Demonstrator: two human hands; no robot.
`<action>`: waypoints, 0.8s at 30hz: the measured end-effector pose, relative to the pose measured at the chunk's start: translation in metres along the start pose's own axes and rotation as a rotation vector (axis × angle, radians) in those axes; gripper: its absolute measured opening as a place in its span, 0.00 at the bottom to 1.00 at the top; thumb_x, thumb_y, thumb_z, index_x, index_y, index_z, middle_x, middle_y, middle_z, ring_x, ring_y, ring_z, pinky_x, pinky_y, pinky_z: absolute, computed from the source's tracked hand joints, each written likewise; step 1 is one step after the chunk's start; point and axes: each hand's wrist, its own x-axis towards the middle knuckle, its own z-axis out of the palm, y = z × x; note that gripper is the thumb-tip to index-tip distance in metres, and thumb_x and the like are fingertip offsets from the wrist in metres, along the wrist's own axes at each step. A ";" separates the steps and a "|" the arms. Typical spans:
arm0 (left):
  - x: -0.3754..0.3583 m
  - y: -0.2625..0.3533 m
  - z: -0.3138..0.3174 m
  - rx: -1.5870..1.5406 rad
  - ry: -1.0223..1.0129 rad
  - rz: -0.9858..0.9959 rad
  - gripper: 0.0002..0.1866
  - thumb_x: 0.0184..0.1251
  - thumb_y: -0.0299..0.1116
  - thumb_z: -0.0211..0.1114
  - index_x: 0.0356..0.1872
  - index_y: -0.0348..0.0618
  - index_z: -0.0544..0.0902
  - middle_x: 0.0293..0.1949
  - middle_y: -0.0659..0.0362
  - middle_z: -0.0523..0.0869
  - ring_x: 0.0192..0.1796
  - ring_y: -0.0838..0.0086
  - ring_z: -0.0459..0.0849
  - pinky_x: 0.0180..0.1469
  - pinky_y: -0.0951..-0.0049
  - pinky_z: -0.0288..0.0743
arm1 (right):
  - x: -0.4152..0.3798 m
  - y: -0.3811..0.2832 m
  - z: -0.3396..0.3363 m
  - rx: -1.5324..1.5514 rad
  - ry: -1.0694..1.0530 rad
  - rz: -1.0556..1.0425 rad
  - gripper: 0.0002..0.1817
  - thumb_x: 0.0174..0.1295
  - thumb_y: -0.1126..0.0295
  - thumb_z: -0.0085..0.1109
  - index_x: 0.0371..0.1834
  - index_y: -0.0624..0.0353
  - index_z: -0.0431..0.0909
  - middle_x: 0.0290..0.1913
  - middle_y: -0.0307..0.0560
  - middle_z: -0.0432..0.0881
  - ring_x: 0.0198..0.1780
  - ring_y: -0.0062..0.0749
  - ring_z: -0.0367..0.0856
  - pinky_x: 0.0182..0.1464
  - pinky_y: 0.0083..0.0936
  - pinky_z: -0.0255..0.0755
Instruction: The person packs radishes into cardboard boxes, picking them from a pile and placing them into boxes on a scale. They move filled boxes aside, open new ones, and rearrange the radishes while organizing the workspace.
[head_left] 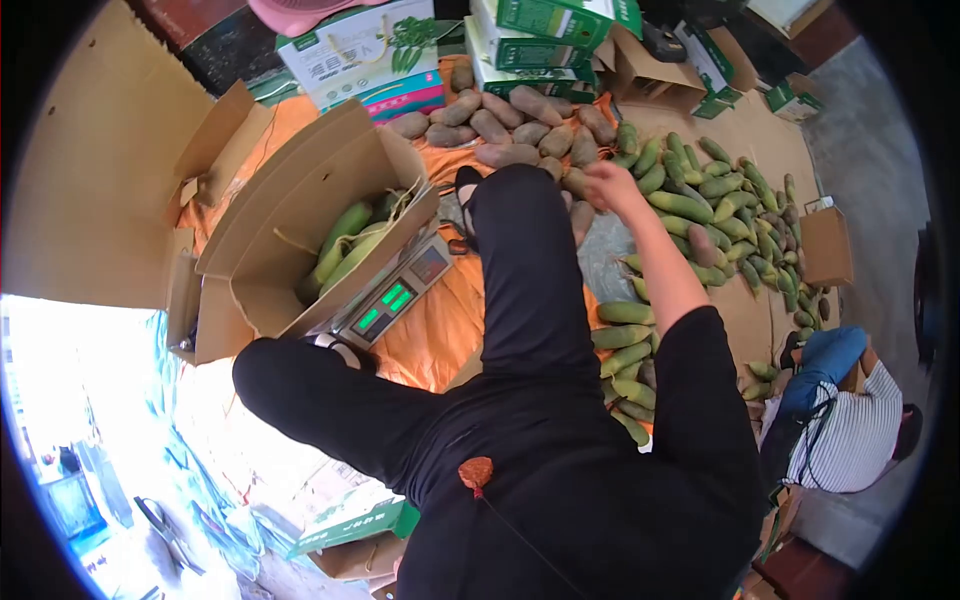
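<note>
Fingers (598, 175) of right hand (613, 190) at brown tubers (584, 147), grip unclear, white carton (350, 58) lettering illegible

Head-worn view, wide, looking steeply down

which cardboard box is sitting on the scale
The large open brown box in front of the person's left leg. It alone has the scale's lit green display at its edge, and long green vegetables lie inside.
</note>
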 end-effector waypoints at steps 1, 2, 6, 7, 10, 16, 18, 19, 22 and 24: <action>0.006 0.007 -0.015 -0.046 -0.004 -0.010 0.12 0.67 0.38 0.52 0.42 0.47 0.80 0.27 0.55 0.85 0.27 0.66 0.85 0.23 0.67 0.77 | -0.010 -0.037 0.011 0.016 0.011 -0.074 0.13 0.56 0.72 0.58 0.44 0.63 0.78 0.32 0.41 0.80 0.28 0.20 0.76 0.29 0.20 0.70; 0.013 0.015 -0.028 -0.095 -0.007 -0.020 0.11 0.67 0.38 0.52 0.41 0.46 0.80 0.27 0.55 0.84 0.27 0.66 0.85 0.23 0.68 0.77 | -0.011 -0.064 0.021 -0.054 0.035 -0.130 0.12 0.56 0.74 0.58 0.43 0.63 0.78 0.33 0.42 0.80 0.30 0.22 0.76 0.32 0.20 0.71; 0.004 0.032 -0.085 -0.294 -0.028 -0.128 0.10 0.66 0.35 0.53 0.38 0.42 0.80 0.25 0.55 0.84 0.26 0.68 0.85 0.21 0.69 0.76 | 0.017 -0.122 0.058 -0.137 -0.166 -0.344 0.14 0.58 0.70 0.56 0.47 0.59 0.77 0.30 0.39 0.78 0.28 0.19 0.74 0.29 0.17 0.69; -0.005 0.032 -0.099 -0.346 -0.030 -0.175 0.10 0.66 0.34 0.53 0.37 0.41 0.80 0.24 0.54 0.83 0.25 0.68 0.84 0.20 0.69 0.75 | 0.021 -0.135 0.074 -0.120 -0.212 -0.367 0.14 0.58 0.70 0.56 0.47 0.60 0.77 0.30 0.40 0.79 0.27 0.20 0.75 0.29 0.18 0.70; -0.021 0.042 -0.141 -0.520 -0.019 -0.297 0.09 0.65 0.32 0.54 0.35 0.39 0.79 0.23 0.54 0.83 0.25 0.69 0.84 0.18 0.70 0.74 | 0.038 -0.162 0.118 -0.309 -0.338 -0.454 0.14 0.57 0.71 0.56 0.46 0.62 0.78 0.33 0.43 0.81 0.30 0.22 0.78 0.32 0.22 0.73; 0.003 0.091 -0.243 -0.776 0.456 0.012 0.10 0.67 0.32 0.54 0.38 0.36 0.80 0.21 0.58 0.81 0.21 0.75 0.81 0.16 0.80 0.70 | 0.041 -0.193 0.182 -0.637 -0.357 -0.645 0.14 0.52 0.62 0.60 0.39 0.57 0.82 0.40 0.51 0.83 0.41 0.42 0.82 0.45 0.34 0.74; 0.023 0.115 -0.295 -0.665 0.603 0.023 0.11 0.66 0.28 0.55 0.45 0.35 0.80 0.25 0.61 0.82 0.25 0.80 0.80 0.21 0.83 0.69 | 0.046 -0.194 0.198 -0.654 -0.378 -0.620 0.14 0.52 0.63 0.61 0.39 0.58 0.81 0.41 0.51 0.83 0.42 0.43 0.81 0.46 0.34 0.73; 0.034 0.130 -0.318 -0.655 0.670 0.105 0.13 0.67 0.29 0.56 0.49 0.35 0.79 0.31 0.58 0.84 0.31 0.80 0.80 0.28 0.81 0.71 | 0.049 -0.193 0.202 -0.739 -0.372 -0.615 0.15 0.52 0.61 0.62 0.39 0.57 0.81 0.42 0.51 0.83 0.43 0.44 0.81 0.46 0.34 0.73; 0.077 0.178 -0.381 -0.612 0.706 0.153 0.18 0.67 0.34 0.57 0.54 0.36 0.77 0.44 0.55 0.83 0.42 0.77 0.80 0.38 0.79 0.72 | 0.045 -0.184 0.205 -0.748 -0.364 -0.594 0.17 0.52 0.57 0.62 0.39 0.56 0.81 0.41 0.52 0.82 0.44 0.44 0.81 0.46 0.35 0.73; 0.103 0.214 -0.414 -0.611 0.593 0.097 0.24 0.66 0.42 0.58 0.58 0.38 0.74 0.47 0.54 0.82 0.45 0.74 0.80 0.39 0.76 0.74 | 0.040 -0.179 0.201 -0.637 -0.320 -0.536 0.19 0.51 0.54 0.62 0.39 0.55 0.82 0.38 0.54 0.82 0.43 0.44 0.81 0.45 0.37 0.72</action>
